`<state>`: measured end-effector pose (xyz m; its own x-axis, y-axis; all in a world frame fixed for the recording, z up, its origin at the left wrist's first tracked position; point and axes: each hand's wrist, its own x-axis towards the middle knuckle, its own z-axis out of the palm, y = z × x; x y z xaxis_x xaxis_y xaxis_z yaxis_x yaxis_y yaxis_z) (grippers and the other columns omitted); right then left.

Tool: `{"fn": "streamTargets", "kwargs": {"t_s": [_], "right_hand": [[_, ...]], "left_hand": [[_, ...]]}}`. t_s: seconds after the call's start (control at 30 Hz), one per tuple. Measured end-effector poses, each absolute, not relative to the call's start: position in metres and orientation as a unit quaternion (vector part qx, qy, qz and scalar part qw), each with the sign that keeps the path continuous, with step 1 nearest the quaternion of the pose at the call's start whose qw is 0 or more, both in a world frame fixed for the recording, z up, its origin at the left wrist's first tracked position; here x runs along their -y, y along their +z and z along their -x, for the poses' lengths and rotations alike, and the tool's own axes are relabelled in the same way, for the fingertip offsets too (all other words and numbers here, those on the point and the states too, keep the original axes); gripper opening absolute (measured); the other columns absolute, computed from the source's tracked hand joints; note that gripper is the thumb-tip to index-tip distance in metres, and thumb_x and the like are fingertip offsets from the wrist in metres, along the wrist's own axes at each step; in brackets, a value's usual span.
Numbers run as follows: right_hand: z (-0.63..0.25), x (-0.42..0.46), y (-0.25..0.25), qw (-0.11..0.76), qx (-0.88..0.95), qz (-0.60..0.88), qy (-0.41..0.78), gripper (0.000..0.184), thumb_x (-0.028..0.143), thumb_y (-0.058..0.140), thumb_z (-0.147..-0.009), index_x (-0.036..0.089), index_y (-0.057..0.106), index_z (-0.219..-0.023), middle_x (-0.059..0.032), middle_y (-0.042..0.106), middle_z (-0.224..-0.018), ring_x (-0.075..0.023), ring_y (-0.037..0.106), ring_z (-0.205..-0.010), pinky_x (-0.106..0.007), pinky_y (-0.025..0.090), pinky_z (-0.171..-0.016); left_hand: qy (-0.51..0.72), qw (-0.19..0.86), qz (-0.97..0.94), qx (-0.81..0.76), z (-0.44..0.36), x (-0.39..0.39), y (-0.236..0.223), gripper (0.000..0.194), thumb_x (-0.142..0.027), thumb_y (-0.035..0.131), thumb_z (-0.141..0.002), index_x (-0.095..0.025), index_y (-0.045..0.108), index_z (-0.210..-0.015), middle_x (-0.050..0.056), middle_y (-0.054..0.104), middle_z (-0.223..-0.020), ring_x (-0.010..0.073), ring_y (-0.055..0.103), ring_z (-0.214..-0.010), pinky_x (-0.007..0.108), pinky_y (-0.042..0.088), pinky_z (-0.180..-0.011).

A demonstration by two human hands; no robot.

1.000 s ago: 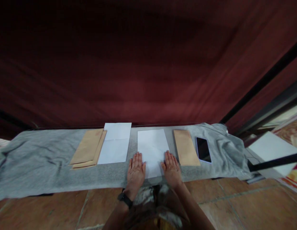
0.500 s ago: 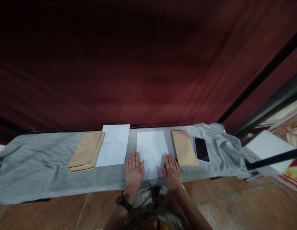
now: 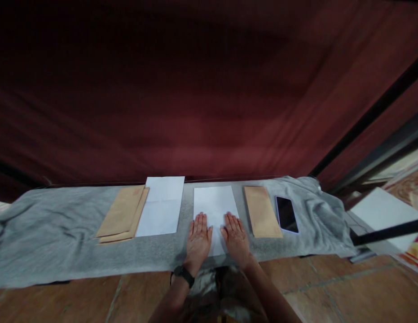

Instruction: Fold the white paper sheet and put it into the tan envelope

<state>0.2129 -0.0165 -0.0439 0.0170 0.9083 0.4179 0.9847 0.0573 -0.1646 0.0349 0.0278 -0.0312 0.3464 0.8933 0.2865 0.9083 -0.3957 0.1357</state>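
A white sheet of paper (image 3: 215, 198) lies flat in front of me on a grey cloth (image 3: 155, 255). My left hand (image 3: 198, 237) rests palm down over the sheet's left edge, its fingers stretched forward. Over the right edge lies my right hand (image 3: 236, 237), also flat with fingers extended. Neither hand grips anything. To the left is a second white sheet (image 3: 163, 206) with a crease across it, and beside that, overlapping brown envelopes (image 3: 123, 211). A single brown envelope (image 3: 262, 211) lies just right of my right hand.
A phone (image 3: 287, 215) with a dark screen and pale purple edge lies right of the single envelope. Behind the narrow cloth-covered surface hangs a dark red curtain (image 3: 202, 134). A black bar (image 3: 390, 232) and a white panel (image 3: 385, 215) stand at the right. Brown floor tiles (image 3: 148, 291) show below.
Both hands have moved inward from the sheet's sides onto the paper, closer together. The sheets, envelopes and phone keep their places on the cloth.
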Motion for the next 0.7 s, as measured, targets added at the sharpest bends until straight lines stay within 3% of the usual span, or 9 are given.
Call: {"fn": "streamTargets", "kwargs": {"t_s": [0.3, 0.47, 0.7], "right_hand": [[-0.218, 0.022, -0.044, 0.225, 0.642, 0.723, -0.121, 0.06, 0.043, 0.028, -0.11, 0.009, 0.034, -0.159, -0.0187, 0.047, -0.156, -0.0299, 0.047, -0.142, -0.047, 0.035, -0.117], [-0.219, 0.022, -0.047, 0.234, 0.639, 0.723, -0.117, 0.06, 0.045, 0.029, -0.109, 0.01, 0.034, -0.159, -0.0186, 0.049, -0.155, -0.0306, 0.047, -0.142, -0.049, 0.036, -0.117], [-0.215, -0.032, -0.029, 0.236, 0.687, 0.685, -0.065, 0.053, 0.033, 0.025, -0.109, 0.015, 0.041, -0.156, -0.0128, 0.042, -0.16, -0.0268, 0.039, -0.149, -0.048, 0.034, -0.12]], "left_hand": [[-0.219, 0.049, 0.772, 0.594, -0.009, -0.032, -0.034, 0.058, -0.035, 0.031, -0.104, -0.007, 0.043, -0.153, 0.02, 0.05, -0.154, 0.0309, 0.043, -0.146, 0.052, 0.036, -0.12], [-0.242, 0.057, 0.749, 0.615, -0.017, -0.031, -0.031, 0.06, -0.035, 0.033, -0.104, -0.003, 0.039, -0.154, 0.023, 0.045, -0.156, 0.033, 0.04, -0.148, 0.053, 0.034, -0.122], [-0.188, 0.003, 0.826, 0.531, -0.069, -0.075, -0.019, 0.059, -0.028, 0.031, -0.102, -0.009, 0.032, -0.158, 0.015, 0.038, -0.163, 0.0269, 0.03, -0.153, 0.05, 0.032, -0.124]]}}
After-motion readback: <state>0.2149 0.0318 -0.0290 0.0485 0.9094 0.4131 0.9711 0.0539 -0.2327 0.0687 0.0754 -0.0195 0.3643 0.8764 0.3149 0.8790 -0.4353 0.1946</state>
